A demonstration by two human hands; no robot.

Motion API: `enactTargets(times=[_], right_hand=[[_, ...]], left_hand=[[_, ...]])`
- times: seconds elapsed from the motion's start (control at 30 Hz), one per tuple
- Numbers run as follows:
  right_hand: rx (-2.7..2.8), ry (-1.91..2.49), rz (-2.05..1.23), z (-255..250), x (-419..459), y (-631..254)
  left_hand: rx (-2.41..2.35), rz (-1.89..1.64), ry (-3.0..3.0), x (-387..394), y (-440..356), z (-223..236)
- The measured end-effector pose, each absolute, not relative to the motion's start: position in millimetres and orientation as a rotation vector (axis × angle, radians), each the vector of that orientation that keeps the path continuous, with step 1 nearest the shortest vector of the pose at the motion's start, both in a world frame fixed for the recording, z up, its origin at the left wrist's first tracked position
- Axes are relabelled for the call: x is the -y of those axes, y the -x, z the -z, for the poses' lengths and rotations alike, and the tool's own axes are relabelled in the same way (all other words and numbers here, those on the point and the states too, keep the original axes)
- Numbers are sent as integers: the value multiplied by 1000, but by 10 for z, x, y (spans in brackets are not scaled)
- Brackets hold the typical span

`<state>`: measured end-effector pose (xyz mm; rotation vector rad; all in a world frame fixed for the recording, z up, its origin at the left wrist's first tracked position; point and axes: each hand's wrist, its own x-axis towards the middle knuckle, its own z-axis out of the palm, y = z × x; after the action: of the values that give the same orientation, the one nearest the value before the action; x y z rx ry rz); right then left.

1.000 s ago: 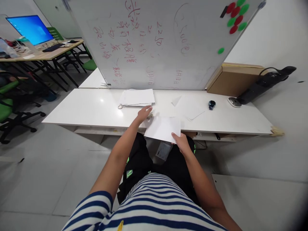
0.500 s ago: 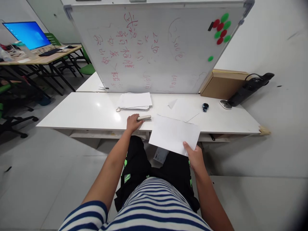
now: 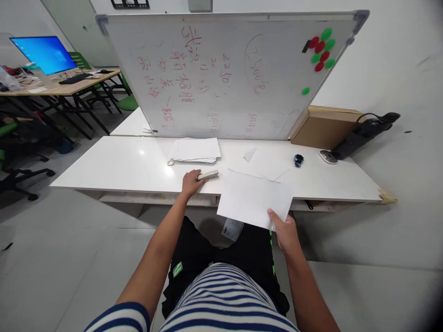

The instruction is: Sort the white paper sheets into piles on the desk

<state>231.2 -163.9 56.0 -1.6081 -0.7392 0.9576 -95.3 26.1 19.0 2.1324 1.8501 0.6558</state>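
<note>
My right hand [image 3: 284, 230] pinches the near corner of a white sheet of paper [image 3: 254, 199] and holds it over the front edge of the white table [image 3: 121, 163]. My left hand [image 3: 190, 182] rests on the table with its fingers closed round the end of a beige stapler [image 3: 208, 175]. Just behind the stapler lies a stack of white papers [image 3: 197, 150] with a metal ring or clip [image 3: 170, 162] at its left corner. Another loose sheet [image 3: 268, 161] lies flat on the table to the right.
A whiteboard [image 3: 224, 74] with red writing and coloured magnets leans at the table's back. A small dark object [image 3: 298, 160], a mouse [image 3: 327, 157], a cardboard box [image 3: 325, 127] and a black device [image 3: 367, 131] sit at right. Desks, a monitor [image 3: 38, 54] and chairs stand at left.
My left hand came off the paper stack and closed on the stapler. My right hand drew the sheet rightward and toward me, off the table edge.
</note>
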Motion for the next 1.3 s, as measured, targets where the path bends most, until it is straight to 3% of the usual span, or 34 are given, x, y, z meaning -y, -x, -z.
enactTargets(times=[0.47,0.7,1.03,1.13,1.3], right_hand=[[781,1621,-1060,-517,1058,-2036],[1010,1332,-1023,-924,-158,-1593],[1035,1439,-1552,-882,-1711,-642],[1204,1584,-1388,-785,-1809,-595],[1670,1728,-639,-684,-1732,-737]], left_hand=[[-1864,-723,-2135,-255,912,-239],[-1899,-735,-2116,-252,885,-231],[-1901,-835,-2086,-248,887,-207],[-1900,-860,-2083,-239,888,-196],[-1919,-820,-2060,-233,884,-215]])
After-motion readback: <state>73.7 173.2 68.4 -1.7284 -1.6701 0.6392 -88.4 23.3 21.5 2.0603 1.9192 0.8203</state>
